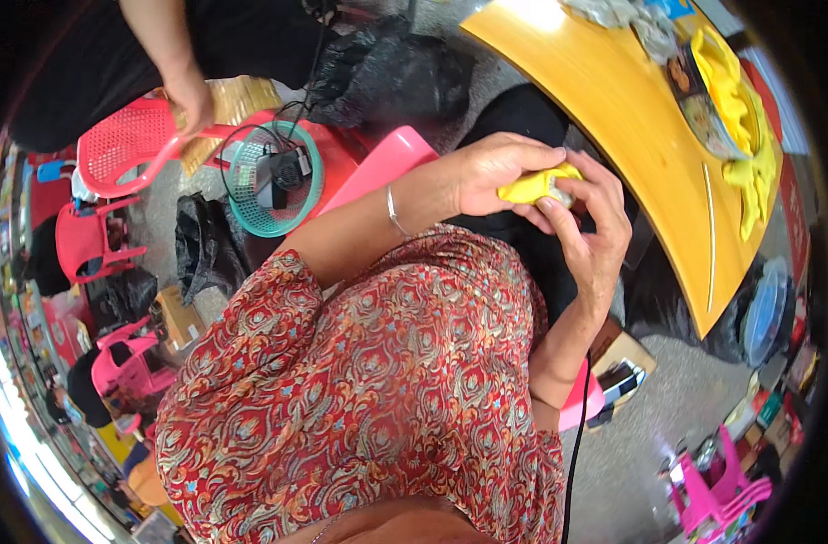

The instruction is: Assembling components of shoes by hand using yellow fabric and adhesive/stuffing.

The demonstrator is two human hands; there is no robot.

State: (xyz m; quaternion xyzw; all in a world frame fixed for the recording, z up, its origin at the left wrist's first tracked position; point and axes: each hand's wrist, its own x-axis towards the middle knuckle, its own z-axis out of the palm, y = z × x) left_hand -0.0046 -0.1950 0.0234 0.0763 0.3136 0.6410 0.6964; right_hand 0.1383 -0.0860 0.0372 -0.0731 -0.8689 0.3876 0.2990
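Between my two hands is a small piece of yellow fabric (525,188), with a pale greyish patch showing at its right side. My left hand (493,172) pinches it from the left, thumb on top. From the right, my right hand (602,213) has its thumb and fingers closed on the same piece. Exactly what kind of item it is cannot be made out. Both hands are held above my lap, just left of a curved yellow tabletop (613,118). On that table a printed bag (708,113) holds more yellow fabric (724,77), some spilling over the edge.
A thin pale stick (709,236) lies on the table. At left, a teal basket (242,204) holds dark corded items beside a red chair (124,150), which another person's hand (192,104) touches. Black plastic bags (387,82) and pink stools (717,485) stand on the floor.
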